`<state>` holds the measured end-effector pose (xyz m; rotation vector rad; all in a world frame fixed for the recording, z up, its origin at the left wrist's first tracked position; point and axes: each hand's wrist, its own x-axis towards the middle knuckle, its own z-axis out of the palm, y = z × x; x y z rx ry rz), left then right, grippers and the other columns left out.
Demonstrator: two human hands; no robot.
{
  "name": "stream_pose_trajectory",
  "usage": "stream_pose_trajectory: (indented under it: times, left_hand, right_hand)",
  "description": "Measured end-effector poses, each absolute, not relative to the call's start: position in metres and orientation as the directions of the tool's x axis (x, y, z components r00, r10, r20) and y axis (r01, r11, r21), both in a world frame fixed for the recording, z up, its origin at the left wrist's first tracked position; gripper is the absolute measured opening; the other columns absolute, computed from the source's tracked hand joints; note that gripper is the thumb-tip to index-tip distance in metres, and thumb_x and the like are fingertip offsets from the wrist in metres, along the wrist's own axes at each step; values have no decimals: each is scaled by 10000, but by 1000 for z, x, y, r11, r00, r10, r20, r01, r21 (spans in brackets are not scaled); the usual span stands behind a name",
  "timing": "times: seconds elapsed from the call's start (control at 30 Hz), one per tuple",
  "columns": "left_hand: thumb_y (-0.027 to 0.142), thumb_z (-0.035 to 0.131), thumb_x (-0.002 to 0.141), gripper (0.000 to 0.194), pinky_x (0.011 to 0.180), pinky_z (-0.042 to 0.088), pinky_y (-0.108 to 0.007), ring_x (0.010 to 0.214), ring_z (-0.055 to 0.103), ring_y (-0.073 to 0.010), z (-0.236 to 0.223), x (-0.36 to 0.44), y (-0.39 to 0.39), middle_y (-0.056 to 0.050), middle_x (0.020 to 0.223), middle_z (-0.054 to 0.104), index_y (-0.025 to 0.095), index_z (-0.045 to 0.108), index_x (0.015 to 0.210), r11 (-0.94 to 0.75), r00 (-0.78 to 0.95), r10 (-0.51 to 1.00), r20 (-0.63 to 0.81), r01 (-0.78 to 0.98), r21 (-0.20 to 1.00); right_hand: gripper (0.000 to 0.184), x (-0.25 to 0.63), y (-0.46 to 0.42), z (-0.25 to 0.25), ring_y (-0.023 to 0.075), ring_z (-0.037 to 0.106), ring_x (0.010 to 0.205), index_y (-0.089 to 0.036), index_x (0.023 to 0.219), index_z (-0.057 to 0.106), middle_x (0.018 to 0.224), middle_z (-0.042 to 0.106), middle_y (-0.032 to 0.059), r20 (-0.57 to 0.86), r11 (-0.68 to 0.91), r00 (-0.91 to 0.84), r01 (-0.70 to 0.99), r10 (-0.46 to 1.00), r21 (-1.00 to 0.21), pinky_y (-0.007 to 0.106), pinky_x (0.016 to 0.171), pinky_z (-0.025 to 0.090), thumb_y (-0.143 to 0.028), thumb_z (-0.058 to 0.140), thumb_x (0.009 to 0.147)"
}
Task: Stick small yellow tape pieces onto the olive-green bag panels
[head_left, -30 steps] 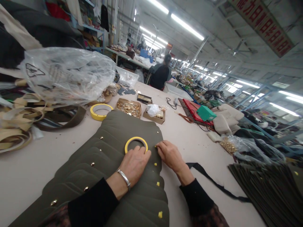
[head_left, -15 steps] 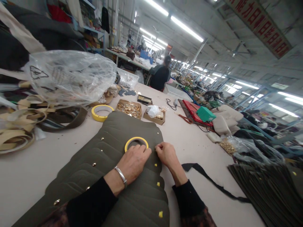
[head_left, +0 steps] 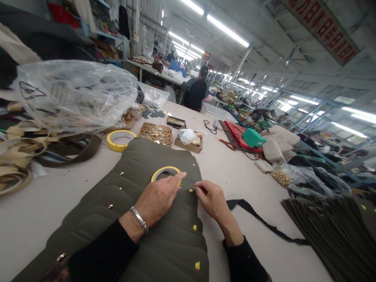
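Observation:
A dark olive quilted panel (head_left: 132, 219) lies under my hands, with gold studs (head_left: 110, 206) on its left part. Small yellow tape pieces (head_left: 194, 227) sit along its right edge. My left hand (head_left: 157, 197), wearing a silver bracelet (head_left: 139, 220), is closed over the near side of a yellow tape roll (head_left: 158, 171), its index finger stretched out to the right. The thumb is hidden. My right hand (head_left: 210, 196) pinches its fingertips at the panel's right edge, beside a yellow piece (head_left: 190, 190); whatever is between them is too small to make out.
Behind the panel stand another tape roll (head_left: 117, 141) and boxes of gold metal parts (head_left: 157, 133). A large plastic bag (head_left: 79, 98) and strap coils (head_left: 17, 156) fill the left. Scissors (head_left: 228, 144), a dark strap (head_left: 264, 223) and stacked olive panels (head_left: 326, 231) lie right. A person sits farther back.
My hands have drawn slightly apart at the panel's right edge. The left index finger has straightened out, and a small yellow tape end shows by the roll. The view has shifted slightly.

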<state>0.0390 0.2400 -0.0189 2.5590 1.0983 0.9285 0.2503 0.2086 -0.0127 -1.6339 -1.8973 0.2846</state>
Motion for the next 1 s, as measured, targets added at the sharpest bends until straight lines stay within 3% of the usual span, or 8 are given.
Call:
stream_pose_trajectory:
  times: [0.1, 0.2, 0.3, 0.43, 0.5, 0.67, 0.77, 1.0]
  left_hand:
    - [219, 426, 954, 421, 875, 537, -327, 976, 662, -194, -18, 39, 238, -91, 1120, 680, 180, 405, 1372, -686, 519, 726, 451, 594, 421]
    - [223, 448, 947, 446, 854, 538, -310, 975, 665, -190, -17, 39, 237, -83, 1134, 680, 187, 375, 1386, -669, 510, 743, 433, 595, 447]
    - [224, 489, 934, 490, 816, 536, -292, 938, 674, -185, -15, 39, 235, -53, 1078, 699, 202, 338, 1400, -655, 499, 755, 425, 582, 481]
    - [211, 520, 921, 491, 780, 534, -263, 876, 686, -168, -15, 41, 233, -24, 1015, 712, 210, 352, 1382, -665, 509, 747, 428, 548, 508]
    - [209, 525, 920, 472, 786, 534, -251, 864, 689, -159, -16, 42, 231, -25, 1011, 714, 205, 373, 1366, -678, 525, 734, 431, 531, 508]
    - [233, 533, 923, 436, 828, 535, -255, 906, 691, -163, -18, 45, 231, -37, 1040, 713, 199, 401, 1337, -698, 521, 716, 464, 518, 495]
    - [254, 496, 942, 390, 858, 532, -271, 983, 675, -175, -20, 46, 232, -62, 1143, 685, 194, 412, 1318, -726, 544, 688, 481, 507, 465]
    - [244, 413, 972, 300, 881, 512, -270, 1067, 634, -165, -17, 46, 229, -56, 1189, 652, 209, 438, 1270, -737, 595, 670, 443, 466, 489]
  right_hand:
    - [165, 239, 210, -11, 172, 645, 730, -182, 822, 697, 797, 713, 54, 235, 220, -133, 890, 963, -398, 254, 700, 454, -150, 535, 835]
    - [186, 229, 216, -11, 189, 651, 709, -169, 763, 705, 766, 725, 76, 95, 75, -48, 950, 994, -303, 264, 671, 430, -138, 531, 821]
    - [224, 225, 223, -9, 186, 641, 652, -166, 661, 696, 695, 722, 81, 20, -1, 7, 957, 1000, -290, 258, 607, 396, -136, 523, 800]
    - [248, 229, 222, -2, 146, 596, 553, -178, 558, 660, 573, 677, 31, -22, 44, -54, 947, 998, -317, 232, 536, 363, -114, 535, 762]
    - [233, 233, 215, 2, 136, 607, 584, -182, 624, 686, 622, 692, 18, 33, 100, -95, 916, 995, -390, 220, 566, 396, -119, 533, 787]
    - [188, 236, 197, 9, 145, 633, 735, -182, 954, 687, 875, 711, 49, 406, 420, -192, 675, 893, -606, 247, 695, 497, -144, 538, 845]
    - [169, 231, 193, 9, 150, 625, 763, -189, 966, 660, 900, 691, 62, 483, 529, -262, 622, 836, -578, 264, 711, 513, -134, 546, 854]
    - [140, 223, 196, -3, 144, 602, 692, -190, 832, 625, 738, 653, 30, 570, 574, -272, 680, 775, -456, 255, 658, 481, -108, 513, 852]
